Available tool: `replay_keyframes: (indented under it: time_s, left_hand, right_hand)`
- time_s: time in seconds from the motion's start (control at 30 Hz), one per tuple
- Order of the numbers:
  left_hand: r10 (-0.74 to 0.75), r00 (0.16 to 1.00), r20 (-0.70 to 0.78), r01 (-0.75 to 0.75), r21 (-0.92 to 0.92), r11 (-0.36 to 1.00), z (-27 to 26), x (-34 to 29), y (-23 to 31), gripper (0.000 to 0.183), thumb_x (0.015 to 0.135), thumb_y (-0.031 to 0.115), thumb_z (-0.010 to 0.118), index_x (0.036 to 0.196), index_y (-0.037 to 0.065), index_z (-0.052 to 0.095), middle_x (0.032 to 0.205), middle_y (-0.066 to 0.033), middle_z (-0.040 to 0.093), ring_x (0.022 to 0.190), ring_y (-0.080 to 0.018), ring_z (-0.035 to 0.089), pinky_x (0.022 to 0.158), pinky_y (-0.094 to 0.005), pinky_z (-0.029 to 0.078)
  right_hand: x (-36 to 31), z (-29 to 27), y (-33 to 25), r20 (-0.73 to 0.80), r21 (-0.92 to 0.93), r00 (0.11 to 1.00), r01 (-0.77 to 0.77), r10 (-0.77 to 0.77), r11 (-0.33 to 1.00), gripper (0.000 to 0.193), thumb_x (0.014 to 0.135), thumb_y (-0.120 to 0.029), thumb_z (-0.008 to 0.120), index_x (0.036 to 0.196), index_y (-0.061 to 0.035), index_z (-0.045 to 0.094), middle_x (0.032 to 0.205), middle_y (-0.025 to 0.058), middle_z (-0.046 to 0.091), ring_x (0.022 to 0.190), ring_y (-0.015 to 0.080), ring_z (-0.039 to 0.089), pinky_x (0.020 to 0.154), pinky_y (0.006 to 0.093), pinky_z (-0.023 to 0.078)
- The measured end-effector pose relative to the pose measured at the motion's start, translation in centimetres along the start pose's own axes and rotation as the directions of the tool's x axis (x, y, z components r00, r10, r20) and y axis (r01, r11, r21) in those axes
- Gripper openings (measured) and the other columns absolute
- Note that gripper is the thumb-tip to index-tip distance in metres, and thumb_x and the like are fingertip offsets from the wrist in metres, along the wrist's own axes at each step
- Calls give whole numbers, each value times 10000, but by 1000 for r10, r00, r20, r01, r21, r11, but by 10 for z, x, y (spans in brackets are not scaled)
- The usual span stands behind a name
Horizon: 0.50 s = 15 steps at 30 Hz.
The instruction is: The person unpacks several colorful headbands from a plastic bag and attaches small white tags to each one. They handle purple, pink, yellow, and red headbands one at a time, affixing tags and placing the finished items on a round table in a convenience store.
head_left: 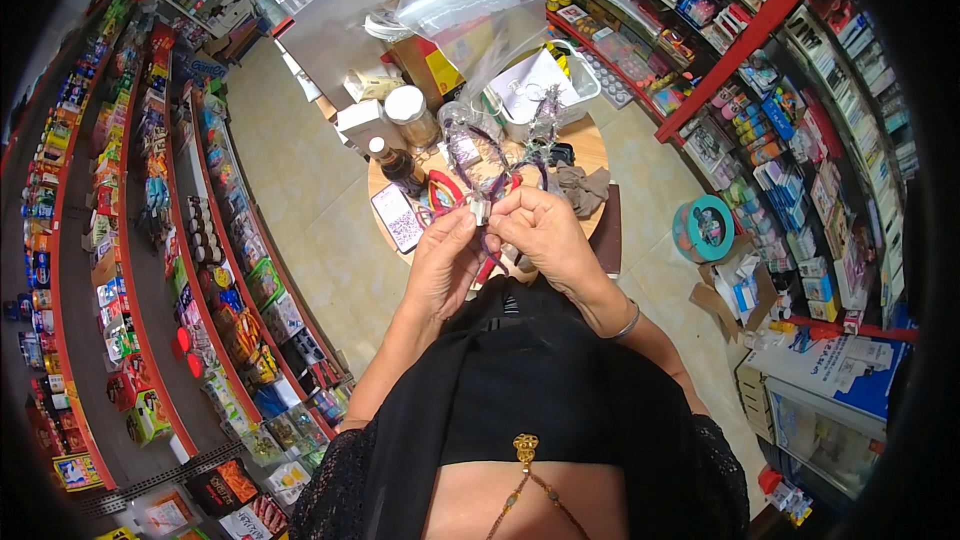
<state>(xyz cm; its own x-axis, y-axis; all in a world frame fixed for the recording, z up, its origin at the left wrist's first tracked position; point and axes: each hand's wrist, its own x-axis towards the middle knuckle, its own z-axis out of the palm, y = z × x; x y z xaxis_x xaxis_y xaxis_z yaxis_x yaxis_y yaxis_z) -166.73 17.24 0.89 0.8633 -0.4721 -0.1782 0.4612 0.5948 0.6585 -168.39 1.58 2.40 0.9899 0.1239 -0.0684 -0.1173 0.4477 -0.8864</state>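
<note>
My left hand [443,262] and my right hand [545,232] meet over the near part of a small round wooden table [597,148]. Both are closed, fingertips pinching a small pale, shiny piece [481,211] between them; its kind is too small to tell. Dark purple cord [493,258] hangs below my fingers. Just beyond them lies a tangle of purple cords with clear, glittering bits [478,152]. Red and multicoloured cords [440,190] lie beside my left hand. A crumpled grey-brown cloth [583,188] is to the right of my right hand.
On the table stand a dark bottle with a white cap [397,170], a white-lidded jar [410,112], a white box [364,127] and a printed white card [398,218]. A white basket [585,80] stands behind. Stocked shelves [185,260] line both sides.
</note>
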Motion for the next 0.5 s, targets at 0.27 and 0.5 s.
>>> replay_keyframes:
  time_s: [0.27,0.5]
  left_hand:
    - [-46,999,-28,46,-16,999,-5,-2,-1,193,917,156,587,1035,4,607,921,-70,644,795,-151,613,759,-277,509]
    - [-65,998,-12,65,31,997,-8,-3,-2,209,908,189,609,1010,7,612,907,-73,650,796,-160,626,769,-280,513]
  right_hand:
    - [0,-2,5,11,-1,1000,-22,22,1000,46,884,-17,595,894,18,566,761,63,619,678,94,591,609,205,477]
    - [-3,-2,6,-5,-27,1000,-27,27,999,43,876,-12,599,886,7,562,754,60,618,663,86,592,587,192,469]
